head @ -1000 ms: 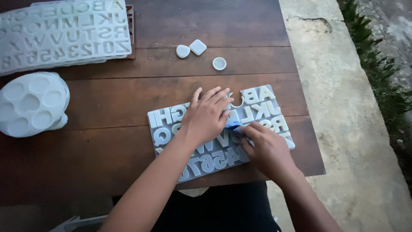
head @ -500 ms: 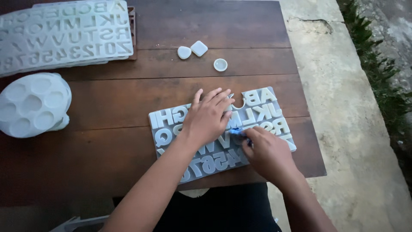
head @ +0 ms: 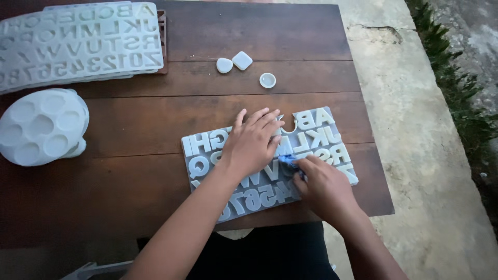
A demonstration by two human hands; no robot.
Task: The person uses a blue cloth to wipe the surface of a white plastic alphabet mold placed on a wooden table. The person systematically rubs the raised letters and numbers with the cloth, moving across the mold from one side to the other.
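Observation:
A pale silicone letter-and-number mould [head: 332, 136] lies at the near right of the dark wooden table [head: 155, 119]. My left hand [head: 253, 141] rests flat on the mould's middle, fingers spread, pressing it down. My right hand [head: 324, 187] sits at the mould's near right part, fingertips pinched on a small blue piece [head: 286, 158] set in one of the cavities. Much of the mould's centre is hidden under both hands.
A stack of similar letter moulds [head: 78, 44] lies at the far left. A round white mould with circular cavities [head: 41, 127] sits at the left edge. Three small pale moulds [head: 241, 60] lie mid-table. Concrete ground and grass [head: 456, 78] are to the right.
Both hands stay on the mould almost unmoved; the right fingertips keep working at the blue piece.

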